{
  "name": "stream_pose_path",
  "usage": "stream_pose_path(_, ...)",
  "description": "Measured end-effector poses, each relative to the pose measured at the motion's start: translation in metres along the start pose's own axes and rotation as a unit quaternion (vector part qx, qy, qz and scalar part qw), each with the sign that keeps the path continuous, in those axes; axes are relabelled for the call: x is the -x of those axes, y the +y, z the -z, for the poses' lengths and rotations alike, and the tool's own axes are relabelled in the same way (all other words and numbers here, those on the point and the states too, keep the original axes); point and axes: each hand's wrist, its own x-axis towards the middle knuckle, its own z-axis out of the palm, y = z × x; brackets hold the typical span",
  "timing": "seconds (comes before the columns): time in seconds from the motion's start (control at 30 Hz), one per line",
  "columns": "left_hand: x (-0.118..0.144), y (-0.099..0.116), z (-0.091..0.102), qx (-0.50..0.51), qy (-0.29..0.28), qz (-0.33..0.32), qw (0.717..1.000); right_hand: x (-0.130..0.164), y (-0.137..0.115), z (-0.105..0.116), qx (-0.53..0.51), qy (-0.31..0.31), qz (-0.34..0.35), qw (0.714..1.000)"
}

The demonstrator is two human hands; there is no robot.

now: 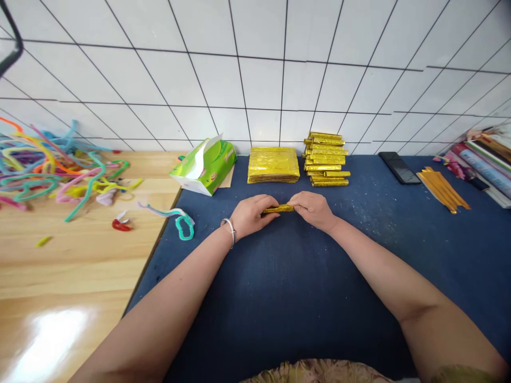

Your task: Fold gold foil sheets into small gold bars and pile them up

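A narrow rolled strip of gold foil paper [284, 208] lies level between my two hands, just above or on the dark blue tabletop. My left hand [252, 214], with a silver bangle at the wrist, pinches its left end between thumb and fingers. At the other end, the closed fingers of my right hand [313, 209] grip the roll. Beyond my hands is a flat stack of gold foil sheets [273, 165]. To its right, several finished-looking gold paper rolls [325, 159] are piled crosswise.
A green tissue pack [207, 165] stands at the back left. Colourful fuzzy stems [51, 165] heap on the wooden table [99, 276], and one twisted teal stem [184, 226] lies nearer. Rightward are a black phone [399, 168], orange-brown strips [443, 189] and stacked books [485, 167]. White tiles [263, 80] rise behind.
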Motion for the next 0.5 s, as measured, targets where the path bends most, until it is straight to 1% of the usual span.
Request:
stream_pose_path(0.17, -0.0014, -0.0029, -0.0016, 0.009, -0.025, 0.022, 0.999, 0.0025, 0.0022, -0.0038, 0.021, -0.017, 0.009, 1.0)
stream_pose_path(0.3, -0.0031, -0.0058, -0.0022, -0.011, -0.025, 0.025, 0.999, 0.0017, 0.0027, -0.0068, 0.038, -0.046, 0.003, 0.998)
stream_pose_path(0.5, -0.0042, -0.007, -0.0004, -0.038, -0.038, 0.029, 0.998, -0.0015, -0.0036, -0.0026, 0.018, -0.064, -0.02, 0.998)
